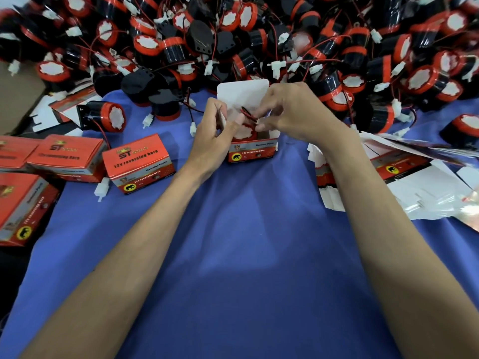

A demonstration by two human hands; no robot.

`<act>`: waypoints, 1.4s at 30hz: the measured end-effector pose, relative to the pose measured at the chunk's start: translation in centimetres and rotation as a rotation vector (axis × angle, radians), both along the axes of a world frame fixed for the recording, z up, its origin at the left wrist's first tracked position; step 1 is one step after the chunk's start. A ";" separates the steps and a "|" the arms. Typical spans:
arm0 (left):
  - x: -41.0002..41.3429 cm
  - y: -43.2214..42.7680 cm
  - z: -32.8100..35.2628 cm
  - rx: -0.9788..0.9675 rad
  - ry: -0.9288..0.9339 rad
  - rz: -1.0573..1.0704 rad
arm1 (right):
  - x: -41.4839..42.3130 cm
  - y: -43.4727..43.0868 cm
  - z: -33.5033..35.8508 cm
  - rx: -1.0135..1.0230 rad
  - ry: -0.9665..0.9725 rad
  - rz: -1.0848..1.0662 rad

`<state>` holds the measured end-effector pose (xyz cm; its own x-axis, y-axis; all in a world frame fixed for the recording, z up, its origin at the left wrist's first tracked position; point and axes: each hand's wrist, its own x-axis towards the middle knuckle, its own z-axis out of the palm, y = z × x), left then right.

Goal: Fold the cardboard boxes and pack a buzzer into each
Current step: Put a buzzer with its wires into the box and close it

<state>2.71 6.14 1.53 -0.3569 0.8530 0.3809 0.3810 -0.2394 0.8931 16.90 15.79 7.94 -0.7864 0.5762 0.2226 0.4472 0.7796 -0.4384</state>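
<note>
Blue-clothed tabletop [233,242], centre frame: open red cardboard box [252,151] held by left hand [211,130], red-black wire [248,115] pinched by right hand [293,112]. Tuck fully before closing.

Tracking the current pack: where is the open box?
Head view, centre: the open box stands on the blue cloth between the left hand and right hand, just in front of the buzzer pile.

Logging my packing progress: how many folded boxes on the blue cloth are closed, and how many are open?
closed boxes: 4
open box, with a buzzer inside: 1
Total: 5 folded boxes
The flat cartons and loose buzzers are piled too thickly to count.
</note>
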 end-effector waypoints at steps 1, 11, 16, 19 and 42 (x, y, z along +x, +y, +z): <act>0.0 0.0 0.0 0.000 0.010 0.004 | 0.0 0.0 0.0 0.004 -0.031 0.013; 0.0 0.4 -0.4 0.022 0.036 0.075 | 0.2 -0.3 -0.4 -0.008 -0.050 0.123; 0.1 0.5 -0.5 0.050 0.067 0.110 | 0.4 -0.5 -0.2 -0.100 -0.045 0.101; 0.2 0.3 -0.3 0.056 0.055 0.081 | 0.0 -0.7 -0.5 -0.093 -0.007 0.059; -0.1 0.1 -0.1 -0.010 0.020 0.027 | 0.2 0.0 0.6 0.107 -0.092 -0.015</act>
<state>2.66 6.23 1.45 -0.3726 0.8469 0.3794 0.4049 -0.2195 0.8876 17.14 15.77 8.53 -0.7979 0.5647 0.2109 0.4932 0.8127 -0.3102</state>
